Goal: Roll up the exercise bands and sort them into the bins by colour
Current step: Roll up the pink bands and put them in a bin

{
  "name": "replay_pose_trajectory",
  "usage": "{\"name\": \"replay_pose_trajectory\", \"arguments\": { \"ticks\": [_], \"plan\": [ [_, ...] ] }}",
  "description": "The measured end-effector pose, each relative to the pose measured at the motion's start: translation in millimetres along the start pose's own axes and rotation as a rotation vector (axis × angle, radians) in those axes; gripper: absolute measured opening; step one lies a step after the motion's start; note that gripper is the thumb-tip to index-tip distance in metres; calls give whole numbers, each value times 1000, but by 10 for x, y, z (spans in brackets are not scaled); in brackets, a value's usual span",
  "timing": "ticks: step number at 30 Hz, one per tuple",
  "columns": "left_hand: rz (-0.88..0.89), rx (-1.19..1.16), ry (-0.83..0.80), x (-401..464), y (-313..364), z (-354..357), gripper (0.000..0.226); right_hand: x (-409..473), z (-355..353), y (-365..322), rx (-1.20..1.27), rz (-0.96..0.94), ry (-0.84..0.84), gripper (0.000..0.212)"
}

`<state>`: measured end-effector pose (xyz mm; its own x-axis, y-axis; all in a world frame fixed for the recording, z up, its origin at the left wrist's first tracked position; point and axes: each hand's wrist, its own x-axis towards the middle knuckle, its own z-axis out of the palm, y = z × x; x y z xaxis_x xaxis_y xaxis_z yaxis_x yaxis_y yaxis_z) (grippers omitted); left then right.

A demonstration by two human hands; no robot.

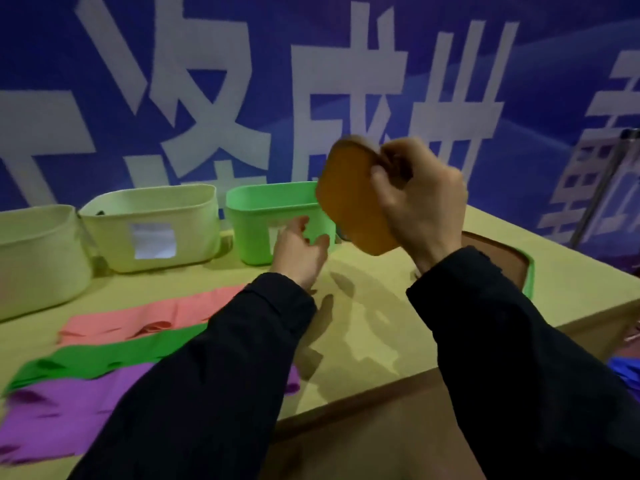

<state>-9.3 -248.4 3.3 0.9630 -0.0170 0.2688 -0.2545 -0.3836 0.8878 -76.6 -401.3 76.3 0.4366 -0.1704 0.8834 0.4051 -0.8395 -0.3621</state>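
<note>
Purple band [62, 410] nearest; right hand [420, 206] gripping orange roll [349, 202]

Pink [152, 318], green [104, 358], purple bands [69, 410] lie seemingly unrolled.

Right hand [420, 202] raised, fingers curled in a closed grip; left hand [299, 249] lower, fingers loosely spread (dark sleeves).

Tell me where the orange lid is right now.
In the head view, the orange lid is held up in the right hand, right of centre, just above and beside the green bin.
</note>
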Motion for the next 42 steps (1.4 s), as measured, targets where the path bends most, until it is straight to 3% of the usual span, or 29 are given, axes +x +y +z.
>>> {"name": "replay_pose_trajectory", "arguments": {
  "ticks": [5, 8, 11, 15, 17, 23, 29, 32, 42],
  "plan": [
    [-179, -238, 232, 100, -183, -851, 75, 198, 150, -446, 630, 242, 66, 14],
    [-235, -494, 257, 89, -312, -1314, 48, 231, 511, -562, 860, 461, -31, 23],
    [-166, -345, 379, 117, -558, -1727, 28, 265, 1032, -670, 897, 549, -217, 34],
    [-184, -344, 676, 319, -862, -2356, 17, 342, 1715, -863, 641, 446, -536, 54],
    [-217, -339, 727, 454, -989, -2617, 17, 386, 2063, -923, 549, 472, -603, 62],
    [-183, -352, 599, 831, -1169, -2875, 27, 544, 2896, -947, 165, 267, -687, 40],
    [-186, -24, 543, 1048, -1385, -2758, 76, 462, 3340, -922, -175, 100, -851, 71],
    [-187, 101, 562, 1123, -1447, -2736, 77, 427, 3362, -922, -232, 27, -831, 74],
    [-84, 51, 607, 1243, -1608, -2721, 74, 384, 3387, -970, -281, -41, -1022, 96]
  ]
}}
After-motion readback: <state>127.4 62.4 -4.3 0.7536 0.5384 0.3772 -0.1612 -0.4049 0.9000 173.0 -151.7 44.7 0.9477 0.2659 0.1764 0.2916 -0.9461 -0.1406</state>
